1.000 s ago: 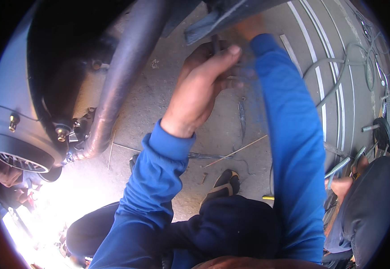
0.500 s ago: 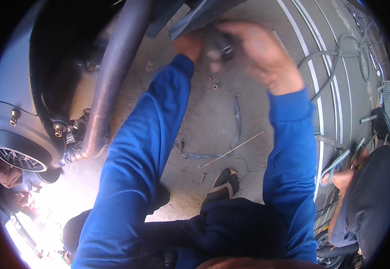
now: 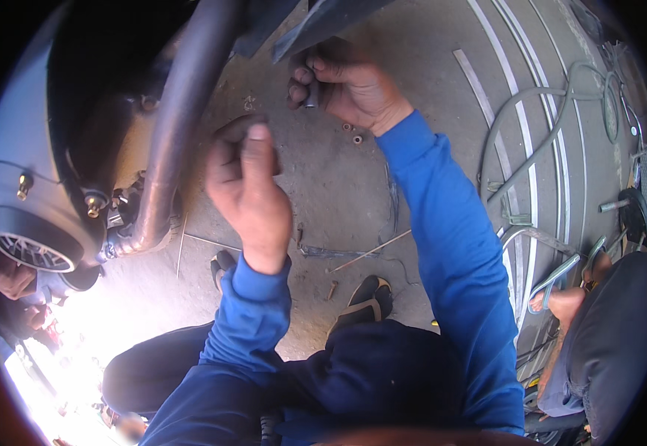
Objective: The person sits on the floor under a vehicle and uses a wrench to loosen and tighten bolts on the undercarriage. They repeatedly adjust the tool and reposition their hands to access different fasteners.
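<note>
At the upper middle, my right hand [image 3: 357, 93] is closed with a small grey metal cylinder [image 3: 311, 95] between thumb and fingers. It is just below the tip of a dark angled panel [image 3: 323, 30]. My left hand [image 3: 253, 189] is lower and to the left, thumb up and fingers curled; anything inside it is hidden. Beside it on the left runs a bare metal exhaust pipe [image 3: 182, 111]. Two small nuts or bushings, a reddish one [image 3: 347, 127] and a paler one [image 3: 358, 140], lie on the concrete close to my right wrist.
A grey vehicle body [image 3: 23, 134] with a round grille and brass-coloured fittings fills the left. On the floor are a thin rod [image 3: 368, 253] and a rusty bolt [image 3: 332, 290]. At right are a hose [image 3: 539, 145], long metal strips and another person's leg [image 3: 613, 334].
My left hand has come back down and left, away from the panel and from my right hand. My right hand has shifted left, bringing the metal cylinder along.
</note>
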{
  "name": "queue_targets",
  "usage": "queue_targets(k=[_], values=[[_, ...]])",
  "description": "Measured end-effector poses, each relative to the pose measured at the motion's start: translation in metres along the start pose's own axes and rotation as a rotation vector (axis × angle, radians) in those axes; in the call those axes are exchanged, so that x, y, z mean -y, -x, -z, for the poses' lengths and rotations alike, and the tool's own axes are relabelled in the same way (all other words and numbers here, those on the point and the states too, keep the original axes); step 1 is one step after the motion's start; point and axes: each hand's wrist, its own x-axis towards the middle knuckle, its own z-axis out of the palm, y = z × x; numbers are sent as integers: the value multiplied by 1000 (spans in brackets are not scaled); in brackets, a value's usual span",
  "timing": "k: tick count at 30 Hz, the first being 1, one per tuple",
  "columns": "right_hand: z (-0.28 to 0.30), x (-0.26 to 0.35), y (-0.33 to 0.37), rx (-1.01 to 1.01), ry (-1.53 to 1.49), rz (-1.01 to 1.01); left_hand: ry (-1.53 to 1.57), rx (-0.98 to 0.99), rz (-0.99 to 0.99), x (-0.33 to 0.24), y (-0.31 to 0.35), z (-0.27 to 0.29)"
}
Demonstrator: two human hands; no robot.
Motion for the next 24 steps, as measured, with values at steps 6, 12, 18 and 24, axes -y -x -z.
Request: queue_targets(k=[6, 12, 18, 24], values=[[44, -14, -36, -258, 1229, 247, -286, 186, -107, -16, -22, -25], [117, 12, -44, -584, 2354, 595, 652, 506, 723, -28, -39, -92], [34, 100, -16, -572, 2683, 393, -42, 291, 243, 51, -81, -56], [-86, 113, 15, -543, 1908, -335, -359, 88, -365, 125, -125, -84]])
